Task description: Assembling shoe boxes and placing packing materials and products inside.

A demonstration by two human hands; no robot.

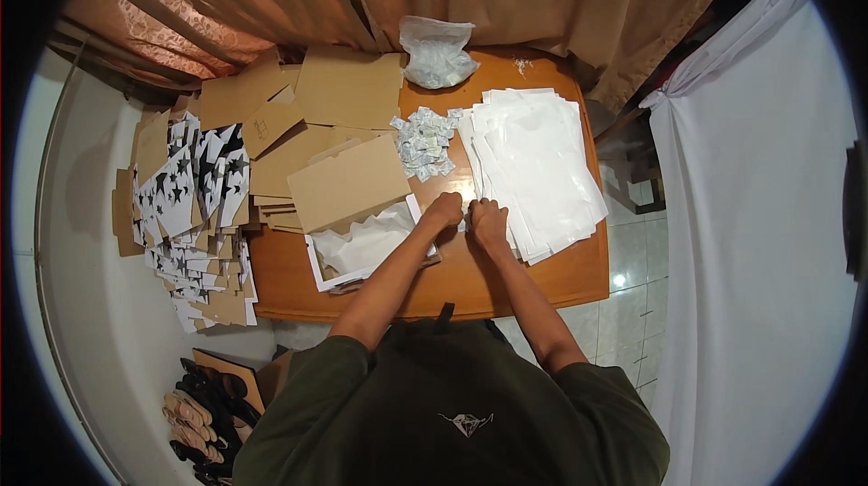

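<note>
Fingers of both hands pinch a small white packet (467, 207) between them.

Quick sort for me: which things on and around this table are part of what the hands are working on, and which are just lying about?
In hand:
left hand and right hand, together at the edge of the stack of white sheets
pile of small packets, just beyond the hands
open white box with tissue, beside the left hand

Lying about:
cardboard pieces
star-printed flat boxes
clear plastic bag
sandals on the floor
</note>
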